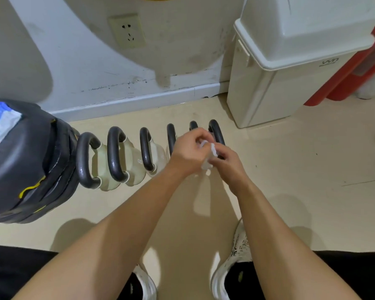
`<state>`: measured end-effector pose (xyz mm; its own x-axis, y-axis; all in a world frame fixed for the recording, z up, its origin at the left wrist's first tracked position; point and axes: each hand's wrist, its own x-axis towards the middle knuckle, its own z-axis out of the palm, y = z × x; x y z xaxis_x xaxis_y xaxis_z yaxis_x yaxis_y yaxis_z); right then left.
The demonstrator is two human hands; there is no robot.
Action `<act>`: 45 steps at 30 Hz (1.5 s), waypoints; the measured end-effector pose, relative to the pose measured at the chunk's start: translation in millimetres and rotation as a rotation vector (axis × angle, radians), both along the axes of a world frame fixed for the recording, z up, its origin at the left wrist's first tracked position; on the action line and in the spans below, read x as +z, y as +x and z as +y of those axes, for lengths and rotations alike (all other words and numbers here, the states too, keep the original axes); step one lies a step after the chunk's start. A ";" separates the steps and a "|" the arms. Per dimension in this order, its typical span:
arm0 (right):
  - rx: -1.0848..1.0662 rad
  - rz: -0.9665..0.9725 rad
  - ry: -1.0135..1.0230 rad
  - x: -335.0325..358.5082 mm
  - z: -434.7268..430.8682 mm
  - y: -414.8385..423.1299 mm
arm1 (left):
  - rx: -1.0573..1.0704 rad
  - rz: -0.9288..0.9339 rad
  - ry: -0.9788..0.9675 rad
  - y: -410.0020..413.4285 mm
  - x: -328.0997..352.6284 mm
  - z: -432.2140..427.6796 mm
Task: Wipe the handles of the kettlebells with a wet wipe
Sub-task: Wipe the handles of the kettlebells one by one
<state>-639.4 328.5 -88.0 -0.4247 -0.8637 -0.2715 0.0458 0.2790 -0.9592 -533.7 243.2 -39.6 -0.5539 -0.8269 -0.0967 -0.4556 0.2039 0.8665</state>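
Note:
Several cream kettlebells (130, 163) with black handles stand in a row on the floor along the wall. Over the right end of the row, my left hand (188, 148) and my right hand (225, 163) meet, both pinching a crumpled white wet wipe (210, 154) between them. The wipe hangs just in front of the rightmost black handle (215, 131), and I cannot tell whether it touches that handle. My hands hide the bodies of the two rightmost kettlebells.
A black round weight (28, 165) with a pack of wipes (0, 124) on top stands at the left. A cream lidded bin (290, 61) stands at the back right, with a red object (355, 68) behind it. My white shoes (236, 256) are below.

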 end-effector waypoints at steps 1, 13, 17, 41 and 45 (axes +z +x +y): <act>-0.071 -0.016 -0.005 2.5 1.1 -7.0 | 0.037 0.022 0.052 -4.6 2.4 -3.0; -0.324 0.276 0.194 -21.0 -39.0 -93.5 | 0.091 -0.284 -0.084 -75.3 -40.7 -46.3; -0.321 0.429 0.304 -41.8 -60.9 -96.7 | -0.112 -0.741 -0.441 -80.0 -68.7 -50.6; -0.132 -0.305 0.401 -70.5 -87.2 -91.2 | -0.059 -0.386 -0.454 -80.4 -101.2 -77.5; -0.025 -0.057 0.452 -67.4 -84.1 -96.6 | -0.044 -0.236 -0.298 -83.3 -94.9 -72.1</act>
<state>-736.0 244.4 -155.4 -0.4177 -0.6429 -0.6421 0.1073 0.6668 -0.7375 -617.0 171.2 -134.5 -0.5804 -0.8142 0.0156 -0.6207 0.4548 0.6387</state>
